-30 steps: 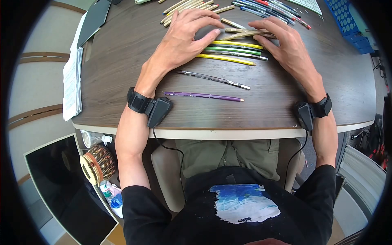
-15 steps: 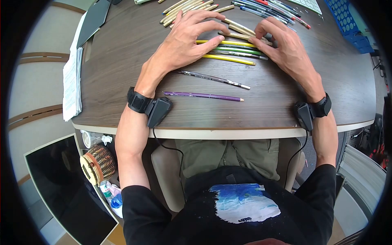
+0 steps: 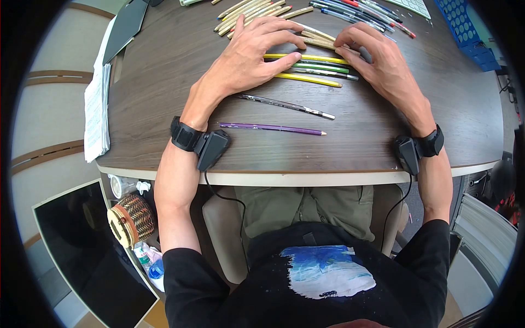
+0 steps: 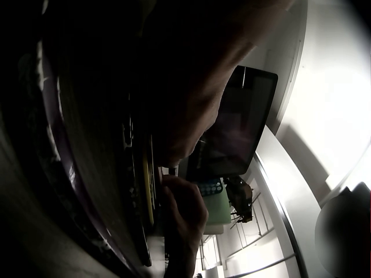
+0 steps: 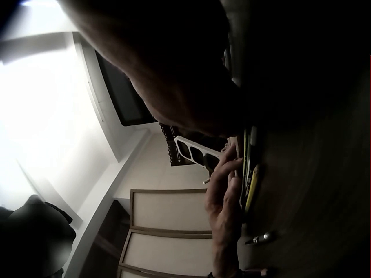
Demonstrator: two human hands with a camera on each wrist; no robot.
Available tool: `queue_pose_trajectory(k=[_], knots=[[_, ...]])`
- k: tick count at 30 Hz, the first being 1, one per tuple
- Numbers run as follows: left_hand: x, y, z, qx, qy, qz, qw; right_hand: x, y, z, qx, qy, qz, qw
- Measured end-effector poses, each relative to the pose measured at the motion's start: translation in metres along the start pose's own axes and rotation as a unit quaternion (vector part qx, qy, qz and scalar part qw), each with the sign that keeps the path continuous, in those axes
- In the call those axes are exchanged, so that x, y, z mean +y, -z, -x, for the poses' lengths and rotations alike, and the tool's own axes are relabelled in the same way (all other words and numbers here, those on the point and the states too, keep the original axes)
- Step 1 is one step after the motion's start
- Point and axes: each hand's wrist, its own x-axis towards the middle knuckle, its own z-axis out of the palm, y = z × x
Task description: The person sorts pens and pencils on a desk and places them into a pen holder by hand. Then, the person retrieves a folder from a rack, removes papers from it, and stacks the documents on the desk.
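In the head view, my right hand (image 3: 383, 60) pinches the right end of a natural-wood pencil (image 3: 320, 43) between thumb and fingertips. Another wooden pencil (image 3: 313, 30) lies just behind it. My left hand (image 3: 251, 57) is spread over the left ends of these pencils with loosely bent fingers; its thumb rests by a yellow pencil (image 3: 322, 58). Nearer me lie green pencils (image 3: 322, 68) and a second yellow pencil (image 3: 311, 80), roughly parallel. Both wrist views are dark; the left wrist view shows the right hand (image 4: 185, 217), the right wrist view the left hand (image 5: 223, 202).
A dark pencil (image 3: 287, 106) and a purple pencil (image 3: 273, 129) lie apart near me. Behind my left hand is a pile of wooden pencils (image 3: 246, 13); pens (image 3: 363, 16) lie at the back right. A blue basket (image 3: 462, 27) stands far right, papers (image 3: 97, 117) far left.
The wooden pencils crossing at my right fingertips have come down and now lie closer together, nearly parallel. My left hand has shifted slightly right, and my right fingers are more bent.
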Motion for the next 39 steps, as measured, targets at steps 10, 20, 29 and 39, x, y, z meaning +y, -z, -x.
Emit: queue_pose_trajectory(k=[10, 20, 29, 39], knots=[[0.0006, -0.0002, 0.0006, 0.003, 0.001, 0.008, 1.0, 0.0002, -0.0021, 0.0002, -0.008, 0.026, 0.006, 1.0], [-0.0022, 0.0006, 0.0009, 0.002, 0.026, -0.004, 1.0, -0.0033, -0.0026, 0.0002, 0.026, 0.04, 0.013, 0.999], [-0.0037, -0.0008, 0.002, 0.017, 0.015, -0.004, 1.0, -0.0034, -0.0031, 0.0012, 0.009, 0.01, 0.007, 1.0], [-0.0014, -0.0005, 0.0012, 0.004, 0.01, -0.009, 1.0, -0.0032, -0.0034, 0.0028, -0.002, 0.003, 0.017, 1.0]])
